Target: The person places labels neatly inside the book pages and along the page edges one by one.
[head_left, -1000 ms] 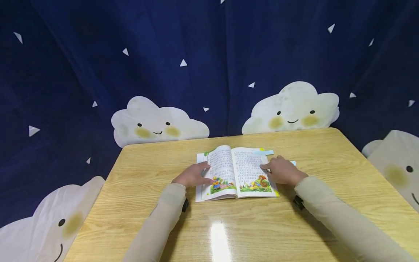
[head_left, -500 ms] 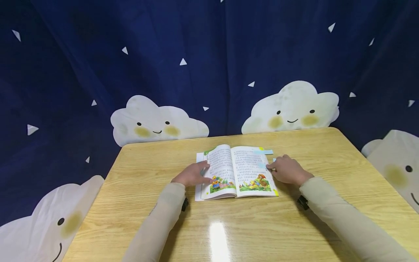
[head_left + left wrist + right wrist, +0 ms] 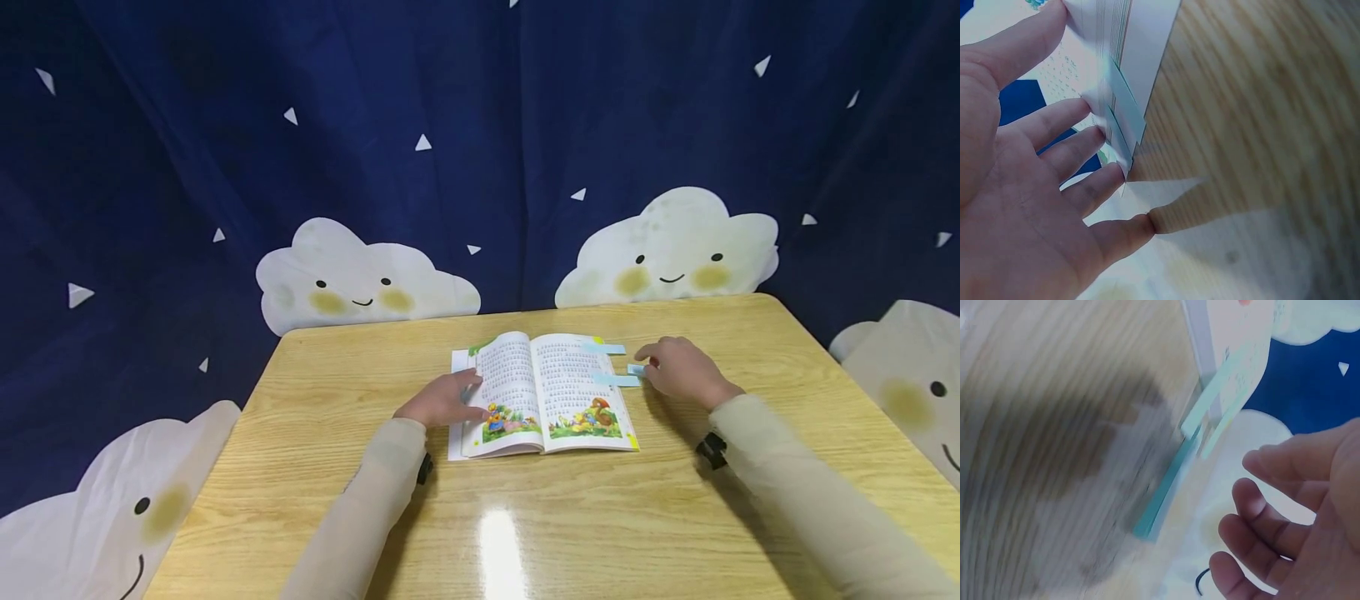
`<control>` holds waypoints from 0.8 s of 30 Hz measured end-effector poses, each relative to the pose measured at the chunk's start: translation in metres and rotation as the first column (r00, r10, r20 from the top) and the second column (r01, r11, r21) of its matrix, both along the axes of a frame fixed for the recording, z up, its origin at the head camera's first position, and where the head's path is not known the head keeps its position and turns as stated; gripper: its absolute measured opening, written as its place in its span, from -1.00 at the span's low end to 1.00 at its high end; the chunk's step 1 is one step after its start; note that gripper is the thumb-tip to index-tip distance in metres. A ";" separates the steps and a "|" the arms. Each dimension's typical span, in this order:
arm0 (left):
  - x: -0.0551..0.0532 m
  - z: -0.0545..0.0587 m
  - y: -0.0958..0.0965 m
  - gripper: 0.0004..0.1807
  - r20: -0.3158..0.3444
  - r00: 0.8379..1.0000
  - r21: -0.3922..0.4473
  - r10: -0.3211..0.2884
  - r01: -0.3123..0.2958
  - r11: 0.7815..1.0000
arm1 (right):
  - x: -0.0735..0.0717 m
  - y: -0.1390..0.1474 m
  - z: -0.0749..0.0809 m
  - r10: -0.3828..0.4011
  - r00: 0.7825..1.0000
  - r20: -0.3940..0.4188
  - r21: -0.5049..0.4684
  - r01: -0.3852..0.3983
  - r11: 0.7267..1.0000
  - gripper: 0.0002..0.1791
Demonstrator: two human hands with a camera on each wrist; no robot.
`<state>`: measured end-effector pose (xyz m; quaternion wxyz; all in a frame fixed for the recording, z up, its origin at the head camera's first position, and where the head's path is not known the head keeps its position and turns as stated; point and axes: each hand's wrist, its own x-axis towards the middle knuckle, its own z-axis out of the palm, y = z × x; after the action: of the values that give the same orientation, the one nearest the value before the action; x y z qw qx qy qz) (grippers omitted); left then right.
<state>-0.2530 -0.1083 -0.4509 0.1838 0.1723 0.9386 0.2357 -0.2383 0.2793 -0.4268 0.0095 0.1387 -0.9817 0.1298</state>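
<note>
An open picture book lies on the table, with text above coloured drawings. My left hand rests on the left page's outer edge, fingers spread and relaxed; in the left wrist view its fingertips touch the page edge beside light-blue strips. An upper light-blue sticky strip and a lower sticky strip stick out past the right page's edge. My right hand hovers just right of the book with loosely bent fingers and nothing between them. Below its fingertips lies a small pad of sticky strips.
The light wooden table reaches back to a dark-blue curtain printed with white clouds. A white sheet edge shows under the book's left side.
My right hand has drawn back rightward from the right page, its fingers loosening. The lower sticky strip now shows uncovered on that page. My left hand stays put.
</note>
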 end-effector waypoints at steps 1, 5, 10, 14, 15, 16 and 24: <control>0.000 0.000 0.000 -0.22 0.003 1.000 0.004 0.002 -0.002 1.000 | -0.001 0.003 0.000 -0.014 1.000 0.001 0.004 0.014 1.000 -0.67; 0.001 0.001 0.000 -0.22 0.014 1.000 0.011 0.009 -0.009 1.000 | -0.004 0.012 0.000 -0.052 0.998 0.019 -0.011 0.052 0.999 -0.67; 0.001 0.002 0.001 -0.23 0.015 1.000 0.011 0.012 -0.012 1.000 | -0.006 0.016 -0.001 -0.094 0.994 0.051 -0.037 0.096 0.995 -0.68; 0.002 0.003 0.001 -0.24 0.010 1.000 0.009 0.007 -0.007 1.000 | -0.008 0.016 -0.003 -0.128 0.989 0.072 -0.035 0.131 0.991 -0.69; 0.002 0.003 0.001 -0.24 0.008 1.000 0.007 0.004 -0.004 1.000 | -0.009 0.016 -0.004 -0.133 0.988 0.077 -0.035 0.136 0.990 -0.69; 0.001 0.002 0.001 -0.24 0.008 1.000 0.006 0.002 -0.002 1.000 | -0.009 0.016 -0.005 -0.141 0.987 0.083 -0.033 0.144 0.989 -0.69; 0.000 0.000 0.001 -0.24 0.025 1.000 0.009 0.005 -0.005 1.000 | -0.013 0.017 -0.017 -0.154 0.985 0.075 -0.019 0.156 0.988 -0.74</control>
<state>-0.2530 -0.1070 -0.4505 0.1942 0.1678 0.9355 0.2428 -0.2512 0.2962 -0.4443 -0.0146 0.0570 -0.9876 0.1458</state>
